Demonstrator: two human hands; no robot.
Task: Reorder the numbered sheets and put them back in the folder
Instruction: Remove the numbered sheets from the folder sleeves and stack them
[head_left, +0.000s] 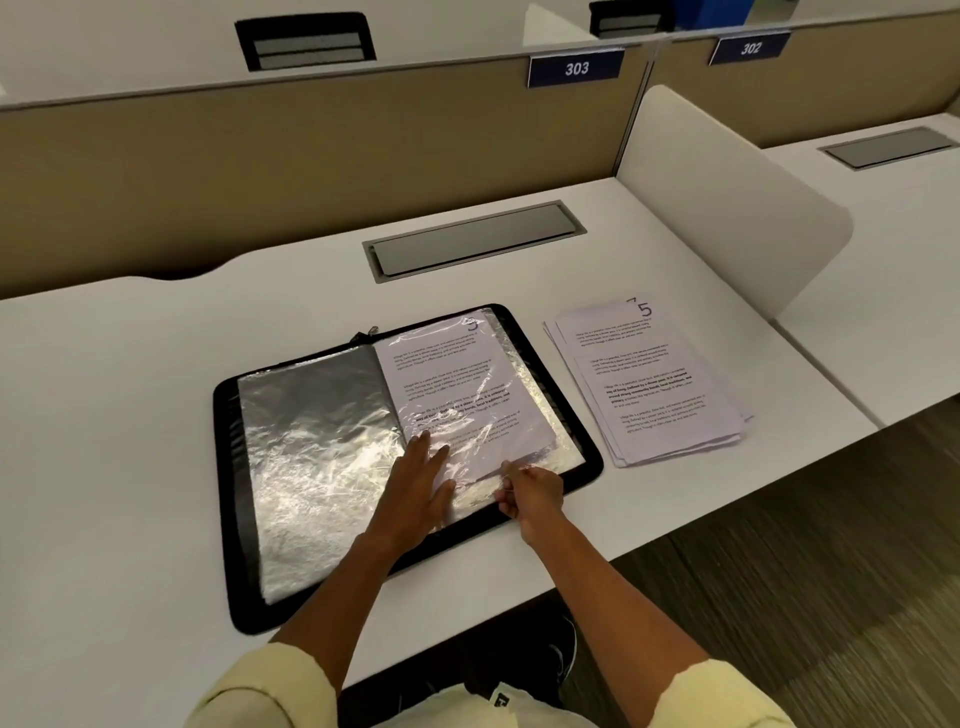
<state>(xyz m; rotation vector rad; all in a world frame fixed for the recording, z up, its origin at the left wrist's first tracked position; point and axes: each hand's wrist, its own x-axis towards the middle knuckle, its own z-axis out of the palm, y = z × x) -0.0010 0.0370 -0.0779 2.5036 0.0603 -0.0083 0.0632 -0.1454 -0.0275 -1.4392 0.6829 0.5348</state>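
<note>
I see my left hand (415, 480) lying flat with straight fingers on the clear sleeve (467, 400) of the right-hand page, pressing down its lower edge close to the spine. My right hand (530, 491), just beside it at 3 o'clock, has its fingers curled in a pinch at the lower corner of that sleeve, where the bottom edge of the sheet (452, 384) meets the plastic; I cannot tell whether the pinch takes the paper, the plastic, or both. The sheet lies inside the sleeve, printed with paragraphs of text, and a number shows at its 1 o'clock corner, too blurred by glare to read for sure. The black zip folder (582, 441) lies open and flat on the white surface (130, 415), turned a little clockwise, and its left-hand page (311, 457) is shiny crinkled plastic over a dark backing. At 3 o'clock of the folder, apart from it, a loose stack of sheets (654, 384) rests on the surface, its edges fanned unevenly, the top one marked 5. At 12 o'clock, beyond the folder, a grey cable hatch (472, 241) is set into the surface, and behind it stands a beige divider bearing a blue plate (575, 67) that reads 303.
</note>
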